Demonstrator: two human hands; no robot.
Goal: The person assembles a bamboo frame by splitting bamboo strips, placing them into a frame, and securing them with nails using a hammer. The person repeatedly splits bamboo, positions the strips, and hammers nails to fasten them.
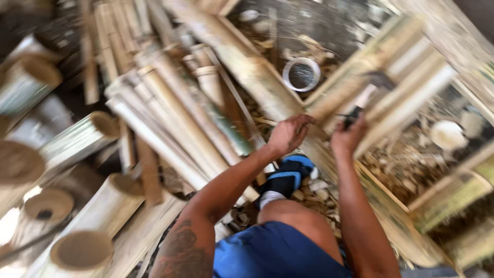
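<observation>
Bambooculms (195, 118) lay heaped before the person; the left hand (288, 135) rested half-curled on one long pole (257, 77), gripping nothing. The right hand (349, 136) was closed round a dark-handled blade (360, 105); a slip off that rounded, loose pole could have caught the nearby left fingers.

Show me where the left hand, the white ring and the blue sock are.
left hand (289, 135): head view, on the back of the hand.
white ring (301, 60): head view, on its top rim.
blue sock (289, 175): head view, on the middle of the sock.
</observation>
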